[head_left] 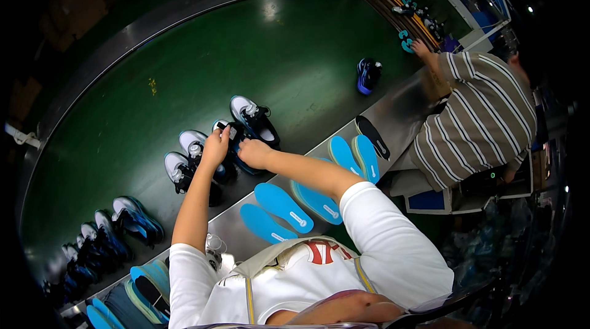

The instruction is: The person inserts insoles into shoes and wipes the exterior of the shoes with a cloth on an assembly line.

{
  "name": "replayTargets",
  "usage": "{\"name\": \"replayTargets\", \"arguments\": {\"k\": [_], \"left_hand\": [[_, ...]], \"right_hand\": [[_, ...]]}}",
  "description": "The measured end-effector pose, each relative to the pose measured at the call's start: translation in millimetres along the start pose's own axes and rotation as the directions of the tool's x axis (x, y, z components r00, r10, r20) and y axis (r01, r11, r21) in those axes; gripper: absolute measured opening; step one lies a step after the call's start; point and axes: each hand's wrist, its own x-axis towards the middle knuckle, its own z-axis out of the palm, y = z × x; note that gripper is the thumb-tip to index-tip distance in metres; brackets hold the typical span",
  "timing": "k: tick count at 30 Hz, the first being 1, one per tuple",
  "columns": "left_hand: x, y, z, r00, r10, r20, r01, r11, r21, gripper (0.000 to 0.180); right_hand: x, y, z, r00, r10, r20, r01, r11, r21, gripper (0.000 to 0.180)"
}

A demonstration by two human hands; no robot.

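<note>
Out over the green belt, a silver-and-black sneaker stands between my two hands. My left hand is closed on the upper front part of this sneaker, near its tongue. The curled fingers of my right hand grip it at the collar, from the right; their tips are partly hidden. Just beyond stands another silver-and-black sneaker. Left of my left forearm are two more, a sneaker and a nearer sneaker. Blue insoles lie on the metal ledge below my right forearm.
A row of sneakers stands at the left, with stacked insoles nearer me. At right a person in a striped shirt reaches toward a rack. A lone sneaker and a black insole lie between us.
</note>
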Motion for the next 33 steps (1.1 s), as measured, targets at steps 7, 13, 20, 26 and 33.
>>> {"name": "replayTargets", "arguments": {"k": [7,13,20,26,33], "left_hand": [[-2,-6,0,1.000,-0.022,-0.012,0.022,1.000,0.017,0.041],[-2,-9,4,1.000,-0.013,0.005,0.013,1.000,0.013,0.041],[11,-4,-3,0.994,-0.102,0.026,0.104,0.991,-0.089,0.039],[5,20,0,0.974,-0.018,-0.225,0.071,0.970,0.233,0.026],[0,-5,-2,0.927,0.352,0.132,-0.368,0.775,0.514,0.032]], "right_hand": [[19,-8,-19,0.896,0.173,0.409,-0.205,0.978,0.035,0.019],[18,-3,-19,0.803,0.005,0.596,0.055,0.995,-0.082,0.027],[30,6,-22,0.652,-0.077,0.754,0.223,0.970,-0.094,0.030],[39,10,-10,0.639,-0.151,0.754,0.279,0.959,-0.045,0.027],[13,-7,-60,0.642,-0.165,0.749,-0.022,0.972,0.233,0.040]]}}
